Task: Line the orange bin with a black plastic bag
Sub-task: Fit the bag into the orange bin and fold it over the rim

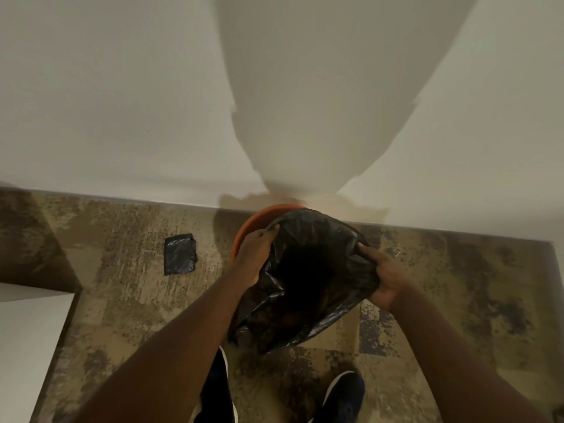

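The orange bin point(244, 232) stands on the carpet against the white wall; only its far-left rim shows. A black plastic bag point(308, 270) is spread open over the bin's mouth and hides most of it, with its dark hollow facing up. My left hand point(254, 256) grips the bag's left edge by the orange rim. My right hand point(383, 276) grips the bag's right edge and holds it wide. The bag's near side hangs crumpled down toward my feet.
A folded black bag packet point(180, 254) lies on the patterned carpet point(122, 300) left of the bin. The white wall point(122, 102) runs just behind the bin. A white furniture corner point(27, 328) juts in at lower left. My dark shoes point(341, 398) stand just below the bin.
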### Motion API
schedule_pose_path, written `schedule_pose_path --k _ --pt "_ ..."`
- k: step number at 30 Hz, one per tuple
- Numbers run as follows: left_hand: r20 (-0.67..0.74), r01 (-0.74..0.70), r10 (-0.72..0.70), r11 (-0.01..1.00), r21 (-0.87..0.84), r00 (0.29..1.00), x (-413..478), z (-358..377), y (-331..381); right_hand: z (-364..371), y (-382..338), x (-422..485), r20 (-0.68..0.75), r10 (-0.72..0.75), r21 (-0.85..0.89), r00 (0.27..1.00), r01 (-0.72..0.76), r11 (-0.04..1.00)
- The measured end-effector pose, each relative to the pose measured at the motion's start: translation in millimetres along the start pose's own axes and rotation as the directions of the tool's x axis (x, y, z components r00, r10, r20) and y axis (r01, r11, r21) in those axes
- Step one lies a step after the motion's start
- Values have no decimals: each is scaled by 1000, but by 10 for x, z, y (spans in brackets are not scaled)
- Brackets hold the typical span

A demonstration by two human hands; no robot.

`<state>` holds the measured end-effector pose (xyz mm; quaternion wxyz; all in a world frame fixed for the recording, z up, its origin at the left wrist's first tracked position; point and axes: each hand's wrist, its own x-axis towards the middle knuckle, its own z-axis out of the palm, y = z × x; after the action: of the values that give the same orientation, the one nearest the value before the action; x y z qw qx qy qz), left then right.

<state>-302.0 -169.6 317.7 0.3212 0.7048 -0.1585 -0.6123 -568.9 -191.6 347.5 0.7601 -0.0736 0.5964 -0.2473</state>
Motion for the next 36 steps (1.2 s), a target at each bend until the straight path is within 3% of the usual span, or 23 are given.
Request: schedule_pose_path --k 3,5,7,11,20,31,36 --pt "-119 -1 9 998 70 993 255 -104 31 78 -83 164 -25 -31 -32 999 30 999" --pt "-180 80 -44 977 198 983 403 -236 75 123 -115 286 -13 -58 -62 998 57 996" --pt "-152 184 -148 946 267 977 511 -400 103 133 -128 414 5 -66 -124 998 66 990" --pt "6 276 -279 950 144 960 662 -712 82 90 -134 680 20 -58 -284 998 61 957" --pt "-138 50 -47 999 17 989 1125 -770 0 103 -227 1425 -146 -240 -327 960 182 927" --pt "-220 93 -92 996 -3 971 1572 -695 -5 213 -280 2005 -401 -238 -302 884 118 946" --pt "-239 171 -162 985 17 957 1677 -621 -37 226 -304 2141 -361 -267 -417 894 102 903"
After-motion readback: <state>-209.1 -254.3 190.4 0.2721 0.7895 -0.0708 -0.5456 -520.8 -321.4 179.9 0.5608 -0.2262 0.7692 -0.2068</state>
